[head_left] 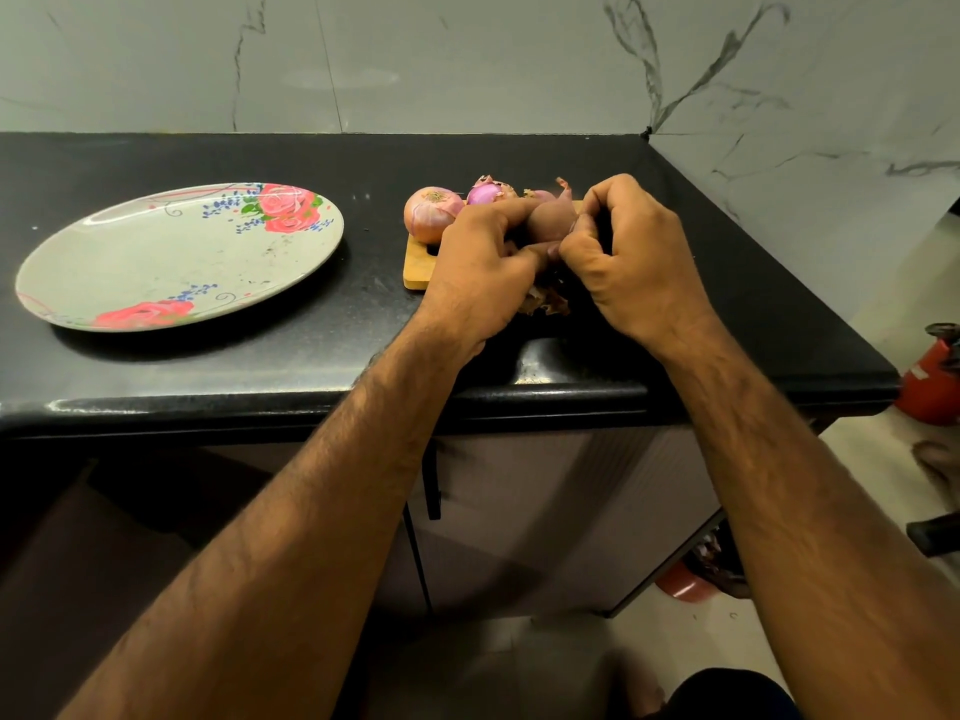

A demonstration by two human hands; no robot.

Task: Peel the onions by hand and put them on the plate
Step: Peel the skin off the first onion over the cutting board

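Note:
An onion (550,223) with brownish skin sits between both hands above a small wooden board (418,270). My left hand (483,267) grips its left side, fingers curled round it. My right hand (631,257) pinches the onion's skin at its right side. Behind them on the board lie an unpeeled pink onion (431,213) and a purple, partly peeled onion (485,192). Loose dry skins (545,301) lie under my hands. The oval plate (176,262) with a rose pattern stands to the left, holding nothing.
The black counter (311,330) ends in a rounded front edge and a right-hand corner. Marble wall tiles rise behind and to the right. A red cylinder (930,387) stands on the floor at the right. Below the counter is a cabinet door with a handle (434,480).

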